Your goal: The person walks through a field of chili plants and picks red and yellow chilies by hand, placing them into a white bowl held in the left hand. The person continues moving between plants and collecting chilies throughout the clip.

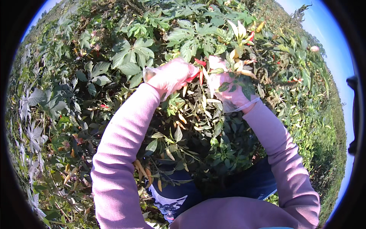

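My left hand (173, 75), in a clear plastic glove, is closed around red chili peppers (193, 77) whose tips stick out past the fingers. Another red chili (200, 62) sits in the gap between the two hands. To the right, my right hand (228, 91), gloved the same way, is in among the chili plant's branches. Leaves (248, 87) cover part of it, so its grip is hard to make out. Pale yellow chilies (247, 73) hang right beside its fingers. Below both hands, more pale chilies (182, 118) grow on the shaded plant.
Broad lobed leaves (133, 54) of another plant rise beyond my left hand. Upright pale chilies (238, 30) and a red one (251, 38) stand above my right hand. Orange-yellow chilies (148, 175) hang beside my left forearm. Dense foliage surrounds my legs (183, 186).
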Available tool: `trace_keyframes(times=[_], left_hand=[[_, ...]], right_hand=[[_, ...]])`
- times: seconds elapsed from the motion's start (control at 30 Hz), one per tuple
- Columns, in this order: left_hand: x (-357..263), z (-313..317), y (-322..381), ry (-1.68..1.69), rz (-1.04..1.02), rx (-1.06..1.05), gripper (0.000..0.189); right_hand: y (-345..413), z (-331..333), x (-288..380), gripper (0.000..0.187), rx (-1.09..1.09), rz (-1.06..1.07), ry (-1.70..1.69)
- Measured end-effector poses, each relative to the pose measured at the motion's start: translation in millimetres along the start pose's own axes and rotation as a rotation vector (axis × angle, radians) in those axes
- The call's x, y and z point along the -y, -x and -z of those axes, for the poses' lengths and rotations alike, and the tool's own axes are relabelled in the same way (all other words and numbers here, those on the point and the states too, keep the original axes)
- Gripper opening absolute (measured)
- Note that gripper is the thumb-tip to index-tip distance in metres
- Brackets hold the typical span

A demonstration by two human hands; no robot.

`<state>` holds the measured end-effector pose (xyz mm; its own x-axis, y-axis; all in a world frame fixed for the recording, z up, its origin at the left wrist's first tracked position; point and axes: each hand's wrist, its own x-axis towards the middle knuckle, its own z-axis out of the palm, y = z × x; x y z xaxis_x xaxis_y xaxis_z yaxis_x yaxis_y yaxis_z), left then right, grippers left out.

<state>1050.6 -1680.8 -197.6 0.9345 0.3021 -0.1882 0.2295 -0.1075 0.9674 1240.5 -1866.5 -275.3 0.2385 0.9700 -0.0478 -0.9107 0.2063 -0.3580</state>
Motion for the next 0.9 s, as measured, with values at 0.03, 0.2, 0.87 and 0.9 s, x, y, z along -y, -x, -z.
trace_keyframes(times=[0.03,0.2,0.87,0.9], left_hand=[[-1,-1,3,-0.022,-0.035,-0.013,0.027],[6,-7,5,-0.087,-0.017,0.023,0.031],[-29,-17,32,-1.158,-0.603,-0.309,0.019],[-31,-22,40,-1.047,-0.535,-0.379,0.013]], right_hand=[[-10,21,1,0.031,0.085,0.15,0.486],[-40,55,-21,0.019,-0.076,0.565,1.801],[-42,-7,-21,0.018,-0.066,0.416,1.938],[-41,-8,-21,0.018,-0.072,0.414,1.938]])
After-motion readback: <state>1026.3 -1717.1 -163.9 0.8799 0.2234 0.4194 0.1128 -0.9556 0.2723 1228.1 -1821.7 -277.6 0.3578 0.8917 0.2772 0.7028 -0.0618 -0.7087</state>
